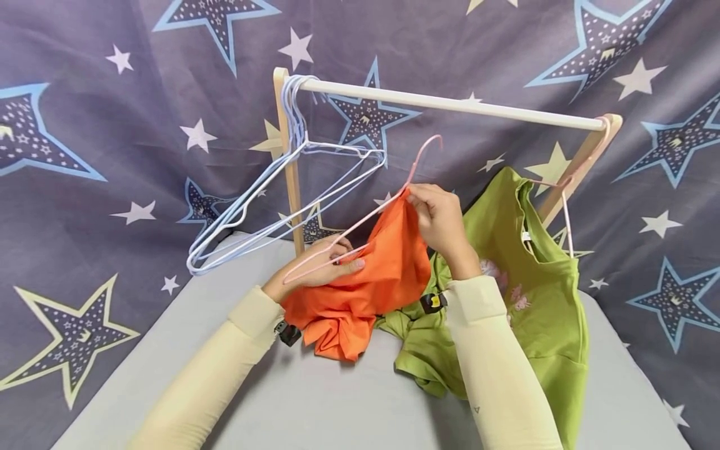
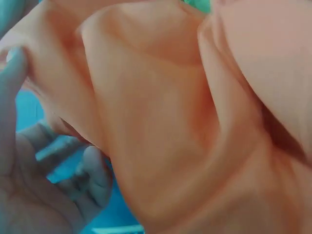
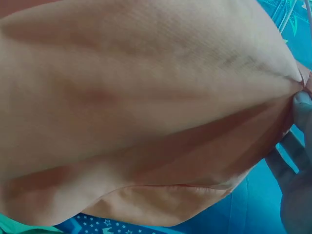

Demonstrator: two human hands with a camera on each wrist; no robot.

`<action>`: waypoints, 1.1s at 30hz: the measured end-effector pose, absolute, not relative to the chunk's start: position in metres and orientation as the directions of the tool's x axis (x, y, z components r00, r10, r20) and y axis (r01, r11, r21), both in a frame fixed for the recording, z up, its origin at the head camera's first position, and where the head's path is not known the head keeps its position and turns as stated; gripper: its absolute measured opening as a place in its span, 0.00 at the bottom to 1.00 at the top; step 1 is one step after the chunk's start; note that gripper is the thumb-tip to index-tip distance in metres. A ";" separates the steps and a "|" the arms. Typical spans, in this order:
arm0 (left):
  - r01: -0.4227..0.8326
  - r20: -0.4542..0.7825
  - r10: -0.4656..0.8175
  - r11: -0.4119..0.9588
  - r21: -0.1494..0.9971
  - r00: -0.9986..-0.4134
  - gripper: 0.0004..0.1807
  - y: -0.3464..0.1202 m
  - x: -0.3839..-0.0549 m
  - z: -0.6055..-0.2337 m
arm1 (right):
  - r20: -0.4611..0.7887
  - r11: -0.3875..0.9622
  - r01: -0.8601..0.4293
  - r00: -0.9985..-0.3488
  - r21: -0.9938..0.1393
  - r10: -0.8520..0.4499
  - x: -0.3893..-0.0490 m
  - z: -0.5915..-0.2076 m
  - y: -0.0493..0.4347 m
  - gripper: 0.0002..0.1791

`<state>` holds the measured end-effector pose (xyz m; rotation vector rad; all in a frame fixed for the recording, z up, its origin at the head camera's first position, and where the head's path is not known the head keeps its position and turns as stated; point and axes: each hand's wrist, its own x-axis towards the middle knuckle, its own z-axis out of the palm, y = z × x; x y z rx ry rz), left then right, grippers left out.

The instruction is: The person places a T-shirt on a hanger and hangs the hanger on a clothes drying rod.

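Observation:
A pink hanger (image 1: pixel 316 259) slants across the middle of the head view, its hook up and its right part inside an orange garment (image 1: pixel 388 262). My right hand (image 1: pixel 440 215) pinches the orange cloth against the hanger just below the hook. In the right wrist view, the thumb (image 3: pixel 303 100) presses the gathered cloth. Lower down, my left hand (image 1: pixel 320 265) is behind the hanger's left end. Its thumb (image 2: pixel 17 63) lies on the cloth's edge in the left wrist view, with the fingers curled behind, holding the garment. Much of the garment droops in folds.
A rack with a white rail (image 1: pixel 450 106) and wooden posts stands behind. Blue and white hangers (image 1: pixel 247 203) hang at its left end. At its right end, a green garment (image 1: pixel 540 300) hangs on another pink hanger (image 1: pixel 567 219), spreading over the grey surface (image 1: pixel 315 406).

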<state>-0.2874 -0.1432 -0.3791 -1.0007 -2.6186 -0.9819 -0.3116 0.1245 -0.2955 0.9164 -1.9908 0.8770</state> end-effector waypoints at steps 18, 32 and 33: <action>0.596 0.612 0.104 0.402 0.695 -0.784 0.10 -0.187 -0.243 -0.382 | 0.804 0.595 -0.707 -0.572 -0.382 -0.164 -0.318 -0.301 0.134 0.11; 0.689 0.684 -0.298 0.105 0.717 -0.666 0.15 -0.177 -0.214 -0.381 | 0.793 0.612 -0.694 -0.585 -0.380 -0.171 -0.322 -0.301 0.143 0.09; 0.705 0.697 -0.313 0.109 0.701 -0.645 0.14 -0.177 -0.214 -0.381 | 0.789 0.615 -0.691 -0.589 -0.379 -0.174 -0.322 -0.302 0.144 0.09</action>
